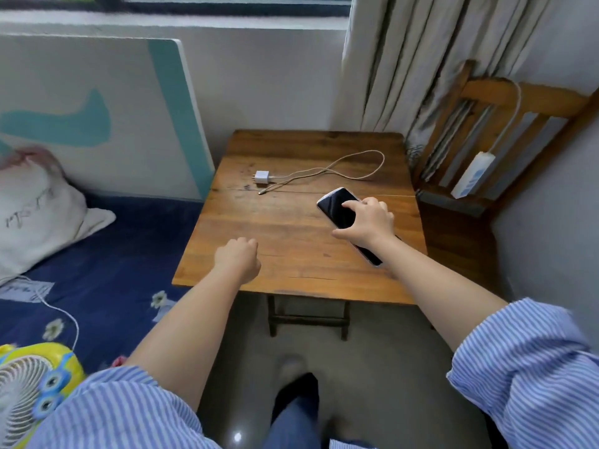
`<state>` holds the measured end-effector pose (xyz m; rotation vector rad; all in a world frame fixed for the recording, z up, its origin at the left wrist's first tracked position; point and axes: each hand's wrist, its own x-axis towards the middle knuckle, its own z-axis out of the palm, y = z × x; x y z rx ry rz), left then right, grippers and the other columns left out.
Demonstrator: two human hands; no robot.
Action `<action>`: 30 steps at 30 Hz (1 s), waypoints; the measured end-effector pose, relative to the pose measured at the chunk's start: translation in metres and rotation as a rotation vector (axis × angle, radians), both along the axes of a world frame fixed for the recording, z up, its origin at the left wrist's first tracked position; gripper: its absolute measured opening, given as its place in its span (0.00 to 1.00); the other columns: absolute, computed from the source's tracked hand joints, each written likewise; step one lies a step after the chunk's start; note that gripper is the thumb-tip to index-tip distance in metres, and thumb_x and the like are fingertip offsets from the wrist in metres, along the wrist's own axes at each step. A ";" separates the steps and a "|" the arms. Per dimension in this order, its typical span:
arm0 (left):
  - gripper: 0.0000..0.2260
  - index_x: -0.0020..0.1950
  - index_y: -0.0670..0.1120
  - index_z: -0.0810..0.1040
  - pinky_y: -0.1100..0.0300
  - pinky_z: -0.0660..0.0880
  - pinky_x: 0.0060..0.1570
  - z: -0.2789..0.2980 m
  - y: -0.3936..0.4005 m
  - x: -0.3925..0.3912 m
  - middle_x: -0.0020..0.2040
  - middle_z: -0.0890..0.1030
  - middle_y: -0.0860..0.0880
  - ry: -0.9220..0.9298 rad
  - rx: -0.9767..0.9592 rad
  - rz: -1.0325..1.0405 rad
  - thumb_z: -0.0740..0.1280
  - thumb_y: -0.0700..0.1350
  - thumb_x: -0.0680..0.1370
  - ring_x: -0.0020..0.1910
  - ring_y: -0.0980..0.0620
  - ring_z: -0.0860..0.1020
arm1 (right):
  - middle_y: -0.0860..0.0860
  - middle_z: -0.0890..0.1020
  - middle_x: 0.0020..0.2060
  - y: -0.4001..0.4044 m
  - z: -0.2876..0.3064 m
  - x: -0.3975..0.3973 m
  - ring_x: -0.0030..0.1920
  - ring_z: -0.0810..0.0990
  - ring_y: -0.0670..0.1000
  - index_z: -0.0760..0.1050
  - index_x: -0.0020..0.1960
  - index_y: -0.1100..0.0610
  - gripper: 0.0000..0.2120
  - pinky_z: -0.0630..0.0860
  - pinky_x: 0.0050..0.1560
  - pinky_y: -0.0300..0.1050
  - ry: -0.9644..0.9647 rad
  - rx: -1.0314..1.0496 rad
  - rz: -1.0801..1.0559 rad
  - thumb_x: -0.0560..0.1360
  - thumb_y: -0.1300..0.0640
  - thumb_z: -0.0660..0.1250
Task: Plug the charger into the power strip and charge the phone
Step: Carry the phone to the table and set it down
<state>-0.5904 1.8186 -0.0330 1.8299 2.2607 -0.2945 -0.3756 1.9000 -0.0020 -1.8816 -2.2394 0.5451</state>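
A black phone (337, 210) lies slanted on the right half of the wooden table (291, 254). My right hand (369, 223) covers its middle, thumb at its left edge, index fingertip on the screen, other fingers over its right edge. A white charger (262, 177) lies farther back near the table's middle, prongs pointing left. Its pale cable (366, 157) loops to the right and comes back to a loose plug (262, 192) in front of the charger. My left hand (238, 259) hovers as a loose fist over the table's front left, holding nothing. The white power strip (473, 175) leans on the chair at right.
A wooden chair (505, 95) stands right of the table against the curtain (405, 59). On the left is a bed with a dark blue sheet (113, 270), a pillow (35, 215), a white cable and a yellow fan (29, 387). Grey floor lies below the table.
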 end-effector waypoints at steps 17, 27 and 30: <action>0.14 0.62 0.41 0.67 0.51 0.68 0.60 -0.130 0.078 -0.147 0.66 0.68 0.42 -0.153 -0.117 0.361 0.56 0.44 0.78 0.66 0.44 0.65 | 0.59 0.68 0.64 0.130 -0.133 -0.212 0.63 0.63 0.60 0.69 0.63 0.50 0.27 0.62 0.63 0.55 -0.076 -0.200 0.291 0.66 0.46 0.71; 0.26 0.74 0.41 0.47 0.52 0.48 0.74 -0.200 0.032 -0.162 0.77 0.46 0.42 -0.250 -0.105 0.485 0.53 0.47 0.80 0.76 0.46 0.45 | 0.63 0.59 0.70 0.117 -0.219 -0.331 0.68 0.58 0.64 0.62 0.67 0.45 0.24 0.58 0.67 0.59 -0.094 -0.141 0.588 0.73 0.46 0.63; 0.26 0.74 0.41 0.47 0.53 0.47 0.74 -0.208 0.028 -0.160 0.77 0.46 0.43 -0.241 -0.073 0.484 0.52 0.48 0.80 0.76 0.47 0.44 | 0.64 0.55 0.72 0.110 -0.236 -0.338 0.70 0.55 0.64 0.60 0.68 0.46 0.23 0.56 0.68 0.60 -0.123 -0.107 0.609 0.74 0.46 0.61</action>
